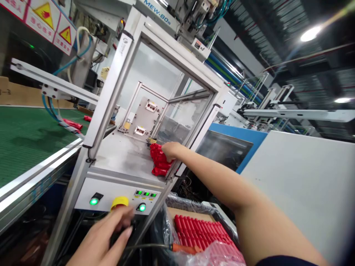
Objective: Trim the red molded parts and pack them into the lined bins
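My right hand [170,150] reaches into the framed booth at its right side. Its fingers curl down on a red plastic tube at the top of a heap of red plastic tubes [159,159], and the heap and the hand's angle partly hide the fingertips. Low in front of the booth is my left hand [107,234], smeared by motion, thumb and fingers bent towards each other. Something dark lies between or behind those fingers; I cannot tell whether it is held. A yellow-collared button [119,202] on the control panel is just above this hand.
The booth's aluminium frame [111,92] surrounds a metal fixture plate [145,116]. Below right, a plastic-lined box [172,207] holds rows of red tubes [196,231] and an orange-handled tool [185,248]. A green conveyor [33,140] with loose red tubes [72,124] runs at left.
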The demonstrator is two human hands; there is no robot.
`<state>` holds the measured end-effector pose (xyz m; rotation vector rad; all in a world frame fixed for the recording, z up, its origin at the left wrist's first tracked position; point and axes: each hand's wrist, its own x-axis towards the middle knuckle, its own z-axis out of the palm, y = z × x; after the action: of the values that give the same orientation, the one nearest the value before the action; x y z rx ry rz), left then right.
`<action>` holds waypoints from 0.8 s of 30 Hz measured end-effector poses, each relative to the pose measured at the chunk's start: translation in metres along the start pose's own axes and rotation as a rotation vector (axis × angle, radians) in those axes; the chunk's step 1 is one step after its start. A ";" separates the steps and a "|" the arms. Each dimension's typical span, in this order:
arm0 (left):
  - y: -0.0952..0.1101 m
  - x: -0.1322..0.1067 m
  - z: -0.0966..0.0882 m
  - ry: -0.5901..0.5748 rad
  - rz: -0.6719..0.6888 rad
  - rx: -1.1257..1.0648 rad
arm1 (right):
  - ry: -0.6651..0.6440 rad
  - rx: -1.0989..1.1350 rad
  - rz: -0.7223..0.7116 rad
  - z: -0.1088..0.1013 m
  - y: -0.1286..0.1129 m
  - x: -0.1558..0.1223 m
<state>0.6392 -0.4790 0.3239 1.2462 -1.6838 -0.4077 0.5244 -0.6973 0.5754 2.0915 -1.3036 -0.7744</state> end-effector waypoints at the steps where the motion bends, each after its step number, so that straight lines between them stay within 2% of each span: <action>1: 0.005 0.025 0.003 0.015 0.029 0.031 | -0.006 -0.001 -0.002 -0.002 0.000 0.001; 4: 0.024 0.101 0.020 -0.017 0.103 0.193 | 0.001 0.028 -0.002 -0.008 0.003 0.002; 6: 0.033 0.144 0.033 -0.045 0.077 0.271 | 0.052 0.075 0.000 -0.015 0.009 0.004; 8: 0.038 0.176 0.044 -0.064 0.046 0.331 | 0.143 0.132 0.015 -0.028 0.018 0.011; 10: 0.041 0.194 0.054 -0.085 0.040 0.374 | 0.257 0.187 0.043 -0.045 0.027 0.027; 12: 0.043 0.202 0.061 -0.103 0.045 0.404 | 0.380 0.238 0.077 -0.064 0.034 0.051; 15: 0.039 0.199 0.068 -0.093 0.031 0.447 | 0.571 0.295 0.133 -0.090 0.043 0.102; 18: 0.017 0.191 0.062 -0.018 0.078 0.483 | 0.739 0.325 0.208 -0.105 0.052 0.160; 21: -0.017 0.188 0.034 0.210 0.184 0.557 | 0.846 0.338 0.293 -0.114 0.063 0.215; 24: -0.050 0.187 -0.012 0.472 0.167 0.637 | 0.907 0.328 0.362 -0.118 0.071 0.257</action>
<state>0.6744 -0.6591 0.3866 1.4828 -1.5221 0.5345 0.6601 -0.9412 0.6598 1.9462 -1.2334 0.5388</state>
